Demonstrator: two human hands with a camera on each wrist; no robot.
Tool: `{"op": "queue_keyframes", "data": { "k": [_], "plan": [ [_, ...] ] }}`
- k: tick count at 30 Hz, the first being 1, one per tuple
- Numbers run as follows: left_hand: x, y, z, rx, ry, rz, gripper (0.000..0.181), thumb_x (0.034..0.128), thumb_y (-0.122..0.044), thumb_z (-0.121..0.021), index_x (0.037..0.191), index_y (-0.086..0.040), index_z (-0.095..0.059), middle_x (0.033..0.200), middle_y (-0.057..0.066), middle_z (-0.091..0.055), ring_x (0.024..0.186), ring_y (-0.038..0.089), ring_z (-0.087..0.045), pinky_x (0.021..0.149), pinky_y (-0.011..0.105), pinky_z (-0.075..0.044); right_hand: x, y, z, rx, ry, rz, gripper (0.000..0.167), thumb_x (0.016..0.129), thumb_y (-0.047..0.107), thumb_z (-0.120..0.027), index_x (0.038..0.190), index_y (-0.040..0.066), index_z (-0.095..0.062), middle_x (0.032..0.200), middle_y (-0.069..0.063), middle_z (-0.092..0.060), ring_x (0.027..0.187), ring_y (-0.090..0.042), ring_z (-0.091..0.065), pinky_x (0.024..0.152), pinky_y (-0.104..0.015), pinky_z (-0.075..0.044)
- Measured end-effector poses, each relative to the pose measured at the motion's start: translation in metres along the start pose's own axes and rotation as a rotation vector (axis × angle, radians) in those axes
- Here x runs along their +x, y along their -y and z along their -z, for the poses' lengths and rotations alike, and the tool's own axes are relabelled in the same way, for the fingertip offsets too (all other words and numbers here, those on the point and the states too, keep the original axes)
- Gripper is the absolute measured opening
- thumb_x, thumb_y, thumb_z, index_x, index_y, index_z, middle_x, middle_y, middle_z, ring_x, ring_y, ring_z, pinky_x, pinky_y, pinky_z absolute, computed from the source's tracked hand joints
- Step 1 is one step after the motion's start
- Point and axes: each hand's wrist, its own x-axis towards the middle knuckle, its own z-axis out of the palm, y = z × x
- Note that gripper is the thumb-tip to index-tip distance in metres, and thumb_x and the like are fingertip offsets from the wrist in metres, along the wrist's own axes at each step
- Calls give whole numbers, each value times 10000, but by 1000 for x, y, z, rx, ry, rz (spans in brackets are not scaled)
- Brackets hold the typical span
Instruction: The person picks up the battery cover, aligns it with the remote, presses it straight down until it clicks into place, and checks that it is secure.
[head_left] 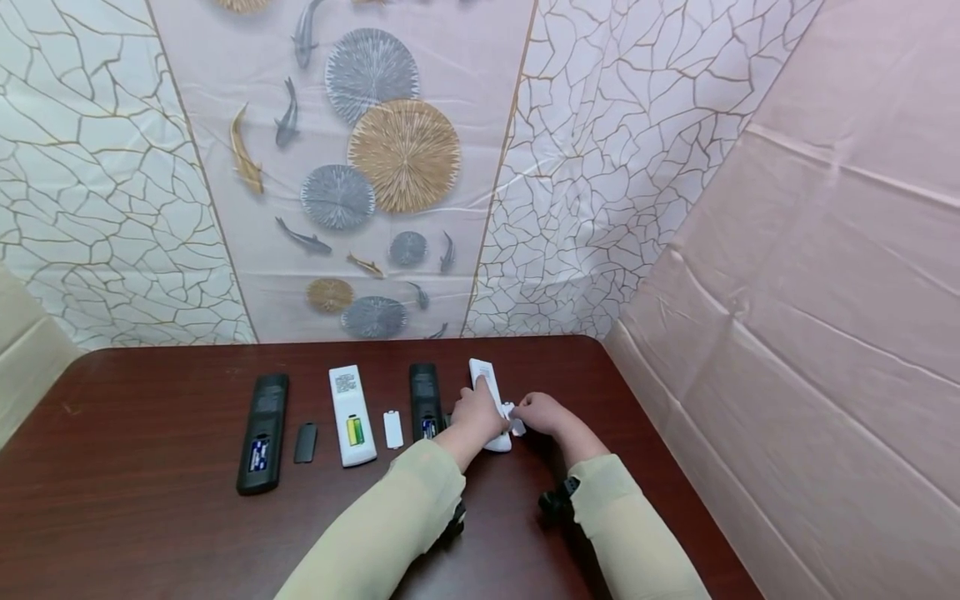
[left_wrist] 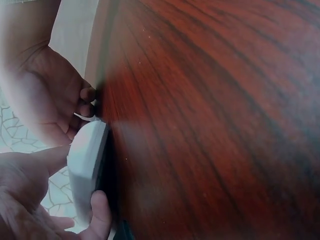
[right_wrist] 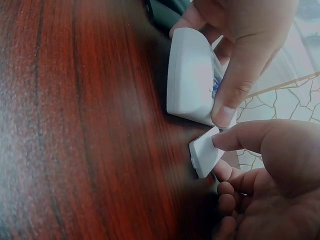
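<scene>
My left hand (head_left: 476,414) grips a white remote control (head_left: 482,367) at the right end of the row on the table. In the right wrist view its thumb presses the near end of the remote (right_wrist: 189,75), and a bit of blue, perhaps a battery, shows beside the thumb. Just right of the remote, my right hand (head_left: 547,414) pinches a small white battery cover (right_wrist: 204,152) between thumb and fingers. The cover is off the remote, tilted and close to the table. In the left wrist view, the right hand (left_wrist: 52,95) mostly hides the cover.
Left of my hands lie a black remote (head_left: 425,387) partly behind my left hand, a white remote (head_left: 347,400) with a green-yellow battery, a white cover (head_left: 393,430), a dark cover (head_left: 305,442) and another black remote (head_left: 267,408). The brown table (head_left: 135,517) meets a patterned cloth (head_left: 570,275) behind.
</scene>
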Motion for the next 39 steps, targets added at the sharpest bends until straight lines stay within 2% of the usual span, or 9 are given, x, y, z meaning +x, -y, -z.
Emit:
{"op": "queue_keyframes", "data": {
  "k": [5,9,14,17,20,23,31,34,39],
  "plan": [
    [6,6,0,-62,-17,16,888,865,-345,-771,1523,-33,-263,1352,252,-470,1058,363,-600,834,482,-527,-3,1,0,9,4,-19,387,930,220,-594,594,162,-413,538,43,-334,502,-132,-330,528,-272,-333],
    [10,9,3,-161,-18,38,731,953,-295,-655,1501,15,-285,1313,236,-531,1024,314,-630,788,428,-545,-3,2,2,33,5,-41,381,935,212,-599,603,159,-419,545,33,-339,511,-143,-339,533,-278,-338],
    [12,12,9,-289,31,80,584,1003,-230,-574,1473,35,-351,1234,207,-595,887,252,-667,591,345,-557,-4,4,2,44,-4,-41,377,937,207,-605,607,161,-428,550,36,-341,521,-144,-350,536,-274,-339],
    [12,13,11,-331,62,95,488,1011,-232,-560,1405,34,-451,1149,179,-623,812,223,-668,545,324,-554,-5,3,1,50,-7,-44,378,940,211,-607,609,156,-433,554,32,-344,529,-150,-361,540,-276,-343],
    [13,14,11,-365,75,94,422,1007,-219,-558,1336,41,-517,1060,165,-638,786,219,-671,548,329,-561,-4,2,1,57,-11,-49,370,941,214,-607,615,154,-443,558,29,-351,537,-151,-373,547,-276,-351],
    [15,15,11,-374,82,90,411,1008,-214,-549,1332,37,-517,1048,155,-635,794,216,-666,552,335,-559,-3,-2,2,71,-10,-52,339,944,215,-610,644,150,-468,584,26,-375,566,-154,-395,572,-276,-363],
    [11,15,22,-481,55,94,449,1031,-219,-507,1414,1,-424,1164,188,-612,914,263,-665,586,365,-563,-3,-1,4,107,-15,-67,249,955,206,-602,729,115,-549,669,-11,-452,650,-179,-458,630,-297,-395],
    [9,17,28,-523,45,99,455,1039,-228,-500,1436,-27,-401,1212,184,-602,984,276,-657,627,377,-568,-1,-2,4,110,-20,-69,183,959,212,-609,821,93,-627,742,-26,-513,710,-187,-497,656,-299,-412],
    [2,22,37,-609,60,87,447,1040,-229,-507,1435,-49,-400,1238,181,-593,1017,296,-652,673,406,-574,-1,-9,7,146,-28,-68,166,949,207,-626,894,59,-677,791,-53,-555,734,-214,-523,659,-319,-436]
  ]
}}
